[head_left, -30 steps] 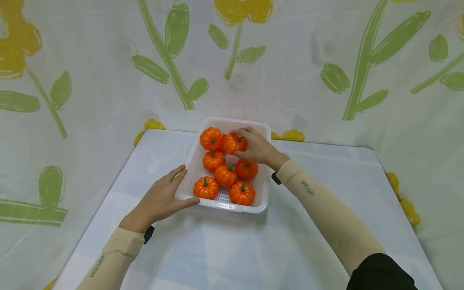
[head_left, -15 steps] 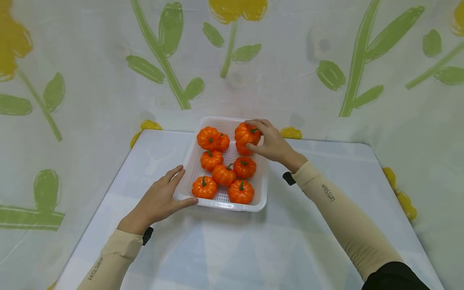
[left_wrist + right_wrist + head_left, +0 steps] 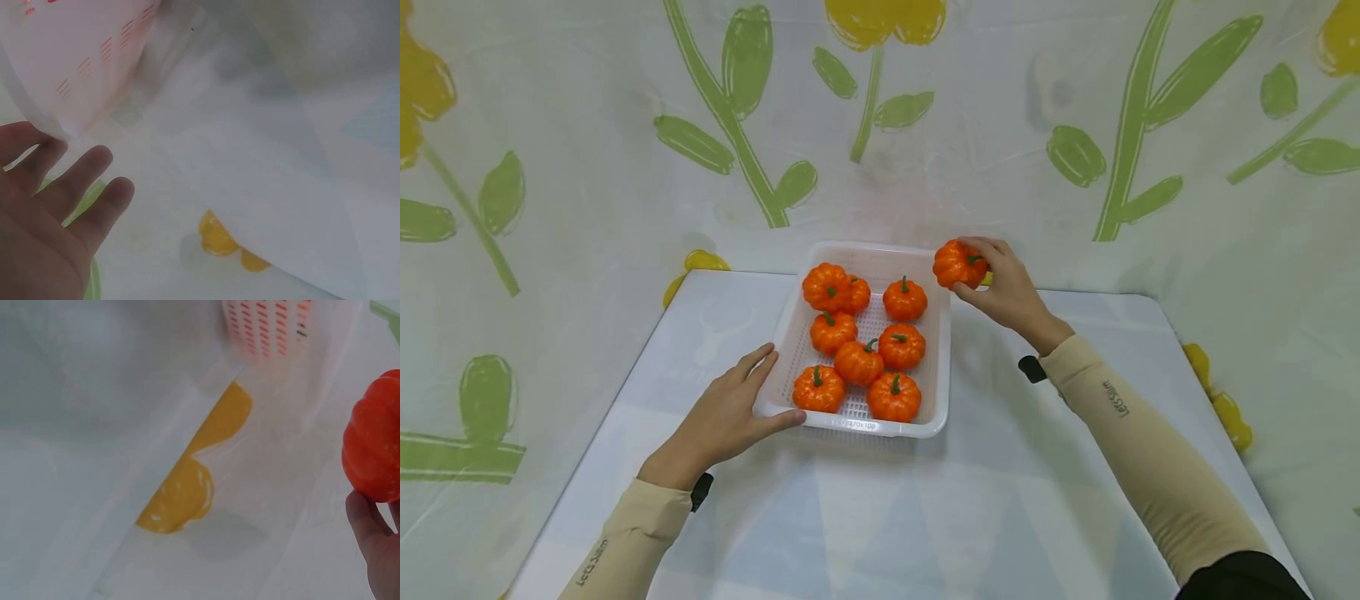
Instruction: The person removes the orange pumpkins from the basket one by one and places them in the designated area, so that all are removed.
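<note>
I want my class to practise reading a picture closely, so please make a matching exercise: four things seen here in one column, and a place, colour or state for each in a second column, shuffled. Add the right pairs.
Column one
1. right hand
2. left hand
3. basket
4. forearm sleeves

Column two
A. white, on the table, with several orange pumpkins inside
B. beige, with dark lettering
C. grips a single pumpkin
D. at the near left corner, fingers spread

Right pairs: 1-C, 2-D, 3-A, 4-B
</note>
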Demonstrator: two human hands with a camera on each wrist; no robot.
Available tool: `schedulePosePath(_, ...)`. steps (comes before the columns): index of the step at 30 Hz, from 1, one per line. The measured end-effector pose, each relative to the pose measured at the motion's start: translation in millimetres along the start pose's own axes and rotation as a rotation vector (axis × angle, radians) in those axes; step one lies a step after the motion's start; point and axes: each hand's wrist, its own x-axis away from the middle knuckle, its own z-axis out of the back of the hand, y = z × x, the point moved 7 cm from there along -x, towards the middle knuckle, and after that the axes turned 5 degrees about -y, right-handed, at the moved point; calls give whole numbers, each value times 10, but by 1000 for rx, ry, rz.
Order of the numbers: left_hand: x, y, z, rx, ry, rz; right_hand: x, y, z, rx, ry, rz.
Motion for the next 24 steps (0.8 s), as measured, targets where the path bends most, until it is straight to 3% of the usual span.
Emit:
schedulePosePath(9, 5, 9, -1, 4, 5, 0, 109, 316, 57, 20, 7, -85)
schedulePosePath(16, 14, 13, -15, 23, 0, 4, 266, 617, -49, 14, -34, -179)
schedulePosePath(24, 16, -10, -25, 26, 9, 5, 392, 781, -140, 42, -61, -203)
